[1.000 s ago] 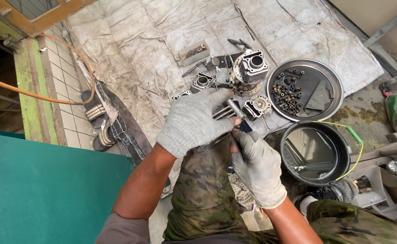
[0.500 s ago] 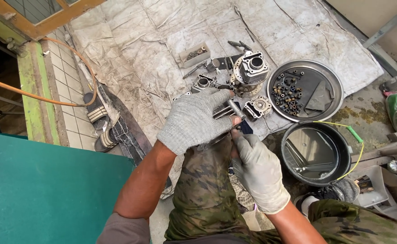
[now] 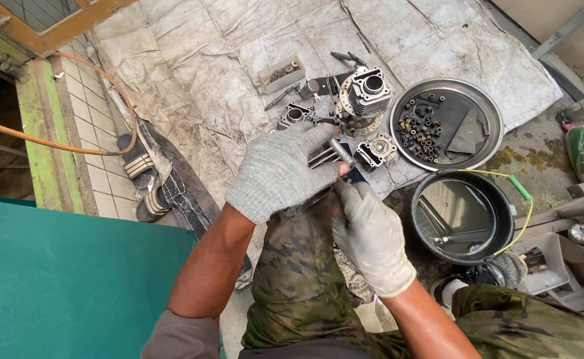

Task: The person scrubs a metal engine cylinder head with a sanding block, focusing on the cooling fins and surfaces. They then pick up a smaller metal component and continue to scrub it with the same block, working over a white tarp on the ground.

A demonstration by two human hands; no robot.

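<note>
Left hand: your gloved left hand (image 3: 280, 171) wraps over a ribbed grey metal engine part (image 3: 324, 157), fingers curled shut around it, holding it above your lap.
Right hand: your gloved right hand (image 3: 370, 234) is closed on a dark-handled tool (image 3: 351, 175), its tip pressed up against the near edge of the part.
Where the part is: between your two hands, just near of the cluster of pieces on the cloth, touching both gloves.
What changed: compared with a second ago, your right hand has slid a little nearer and lower while the left grip looks the same; the part has barely shifted.
What that suggests: you seem to be working the tool at one spot on the part, steadying it with the left hand rather than moving it.
Cloth: a stained grey floor cloth (image 3: 225, 80) lies spread under the pieces.
Far pieces: a finned cylinder (image 3: 366, 93) stands upright just beyond your left hand, with a small housing (image 3: 376, 150) to its near right.
Box: a small open box (image 3: 282, 73) of bits sits far left of the cylinder.
Tray: a round metal tray (image 3: 491, 126) on the right holds small dark nuts and washers.
Basin: a dark round basin (image 3: 419, 229) sits near the tray, a yellow-green cord (image 3: 519, 189) draped across it.
</note>
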